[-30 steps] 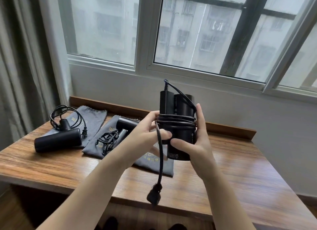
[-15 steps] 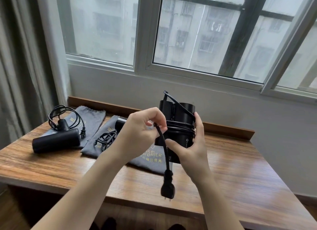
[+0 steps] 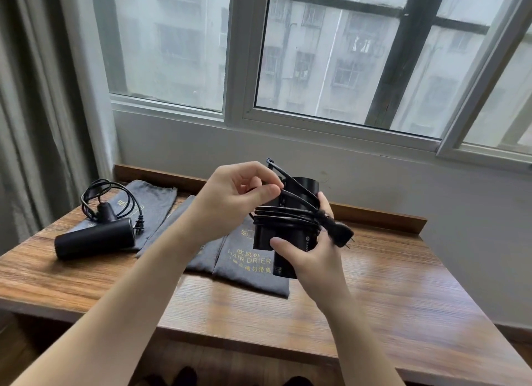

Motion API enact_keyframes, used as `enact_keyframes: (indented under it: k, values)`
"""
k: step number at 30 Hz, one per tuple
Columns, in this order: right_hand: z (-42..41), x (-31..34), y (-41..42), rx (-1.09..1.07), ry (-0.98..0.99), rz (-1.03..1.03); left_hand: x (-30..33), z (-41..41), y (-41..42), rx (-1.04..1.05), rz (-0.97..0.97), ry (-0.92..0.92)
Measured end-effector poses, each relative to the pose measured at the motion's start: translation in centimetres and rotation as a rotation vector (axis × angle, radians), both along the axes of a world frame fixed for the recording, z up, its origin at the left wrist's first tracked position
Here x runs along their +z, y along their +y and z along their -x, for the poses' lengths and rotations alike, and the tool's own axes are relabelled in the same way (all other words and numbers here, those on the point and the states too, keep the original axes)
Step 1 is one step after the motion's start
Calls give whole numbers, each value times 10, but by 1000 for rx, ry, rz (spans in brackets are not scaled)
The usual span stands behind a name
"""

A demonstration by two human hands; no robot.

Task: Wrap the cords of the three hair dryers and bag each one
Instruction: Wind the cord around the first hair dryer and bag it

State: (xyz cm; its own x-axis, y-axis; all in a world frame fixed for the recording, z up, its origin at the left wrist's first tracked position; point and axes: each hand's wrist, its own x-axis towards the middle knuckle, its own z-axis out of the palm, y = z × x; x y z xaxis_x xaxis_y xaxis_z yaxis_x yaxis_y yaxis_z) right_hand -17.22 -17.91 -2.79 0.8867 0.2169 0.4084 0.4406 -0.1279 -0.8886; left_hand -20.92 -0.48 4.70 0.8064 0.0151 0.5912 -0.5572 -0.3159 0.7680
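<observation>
Hair dryer (image 3: 288, 241) in your hands is sitting upright above the worktop (image 3: 374, 284) — your right hand (image 3: 312, 259) is gripping its black body from the side, while your left hand (image 3: 239, 195) is pinching the cord (image 3: 288, 216) near the top. Several turns are lying around the barrel, and the plug (image 3: 339, 233) is sticking out to the right. Another dryer (image 3: 95, 238) is lying on a grey bag (image 3: 155, 201) at the left — a printed bag (image 3: 250, 267) is lying beneath your hands.

place: room, likely hotel | cues: wooden desk (image 3: 374, 293), curtain (image 3: 34, 97), window (image 3: 316, 54), "HAIR DRIER" bags (image 3: 247, 267)
</observation>
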Motion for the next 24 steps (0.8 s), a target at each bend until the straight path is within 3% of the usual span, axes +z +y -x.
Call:
enact_keyframes:
  k: [14, 20, 24]
  values:
    - [5, 0, 0, 67, 96, 64, -40, -15, -20, 381, -150, -113]
    - [13, 0, 0, 96, 146, -11, -44, -11, -27, 515, -76, -20]
    - [15, -5, 4, 103, 159, -59, -42, -10, -36, 588, 69, 185]
